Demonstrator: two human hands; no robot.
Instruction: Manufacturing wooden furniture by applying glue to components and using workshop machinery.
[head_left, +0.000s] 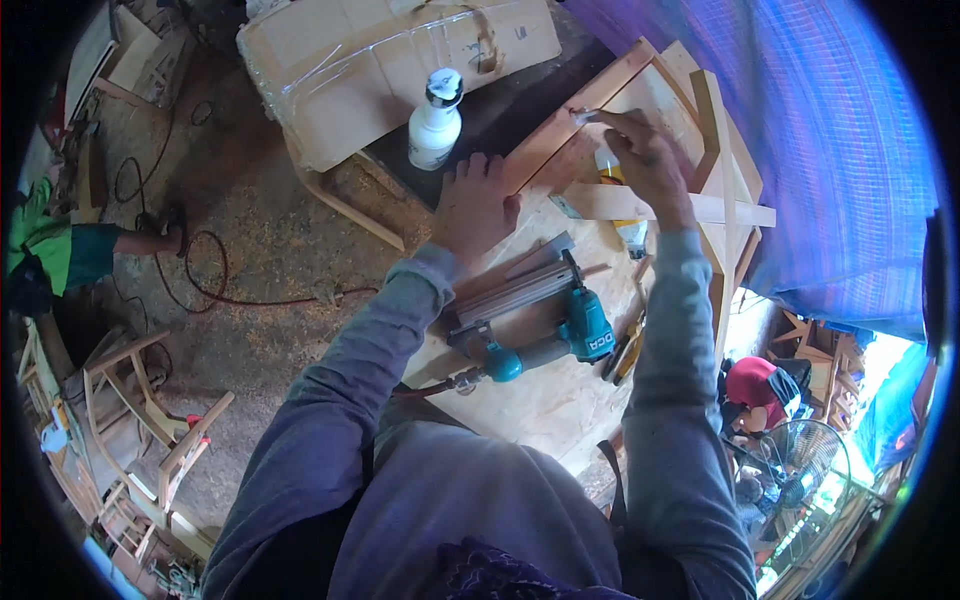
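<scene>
My left hand (pixel 474 208) lies over the near end of a reddish-brown wooden rail (pixel 560 135), back up, fingers stretched out and thumb apart. Just beyond its fingertips stands a white bottle (pixel 435 125) with a dark-and-white cap. My right hand (pixel 645 160) is closed in a pinch over the same rail; a small whitish bit shows at its fingertips, too small to name. Under the right wrist a pale wooden bar (pixel 620 205) crosses a white-and-yellow tube (pixel 632 235). Between my forearms a teal nail gun (pixel 588 325) lies on the pale wooden worktop (pixel 520 415).
A taped cardboard box (pixel 370 75) lies at the far left of the bench. An angled wooden frame (pixel 712 130) stands at the right, beside a blue tarp (pixel 830 130). An air hose (pixel 270 302) runs across the floor. Two other people and a fan (pixel 795 480) are nearby.
</scene>
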